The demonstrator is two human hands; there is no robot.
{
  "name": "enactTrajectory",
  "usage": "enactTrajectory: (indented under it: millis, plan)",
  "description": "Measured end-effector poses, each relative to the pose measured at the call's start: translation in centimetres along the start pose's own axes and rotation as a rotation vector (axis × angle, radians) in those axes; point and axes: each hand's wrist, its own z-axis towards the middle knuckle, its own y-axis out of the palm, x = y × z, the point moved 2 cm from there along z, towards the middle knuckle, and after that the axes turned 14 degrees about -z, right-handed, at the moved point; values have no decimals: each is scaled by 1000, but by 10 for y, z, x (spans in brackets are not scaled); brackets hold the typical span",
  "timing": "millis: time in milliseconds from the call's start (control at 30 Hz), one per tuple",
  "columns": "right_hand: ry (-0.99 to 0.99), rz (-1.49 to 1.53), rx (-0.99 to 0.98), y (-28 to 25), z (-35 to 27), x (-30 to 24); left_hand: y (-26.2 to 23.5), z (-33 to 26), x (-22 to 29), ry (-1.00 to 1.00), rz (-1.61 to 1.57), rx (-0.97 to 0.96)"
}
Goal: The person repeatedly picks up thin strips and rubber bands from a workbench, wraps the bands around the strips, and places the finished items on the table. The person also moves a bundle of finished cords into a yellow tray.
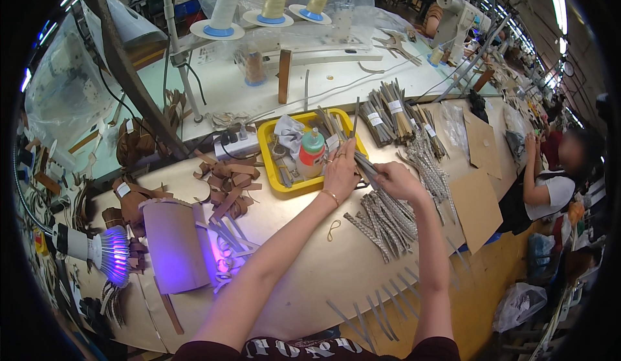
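My left hand (341,172) and my right hand (398,180) together grip a small bundle of thin grey strips (365,165) just in front of the yellow tray (274,164). The left hand pinches the bundle's far end, the right hand closes on its near end. Below the hands lies a heap of patterned grey strips (388,222) on the tan table (304,277). A loose rubber band (333,229) rests on the table beside my left forearm.
The tray holds a bottle with a green cap (312,153) and cloth. Brown leather scraps (228,183), a brown cover (173,244) over violet light from a lamp (107,252), banded strip bundles (391,118), cardboard sheets (477,209), thread cones (274,2). Another person (550,180) sits at right.
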Motion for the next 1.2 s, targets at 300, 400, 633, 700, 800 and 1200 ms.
enactTrajectory:
  millis: [300,400,633,700,800,1200]
  plan:
    - [283,466,-150,4,9,12,6,-3,-8,59,-9,75]
    - [146,347,-258,10,23,-2,8,-3,-11,64,-43,98]
    - [136,-14,-88,29,12,1,7,-3,-10,41,100,0]
    - [140,-76,-78,27,-6,5,8,-3,-11,27,119,-16]
    - [156,27,-138,13,-46,9,8,-3,-12,34,75,11]
    - [85,1323,-242,12,-177,-4,-17,-14,13,253,215,-28]
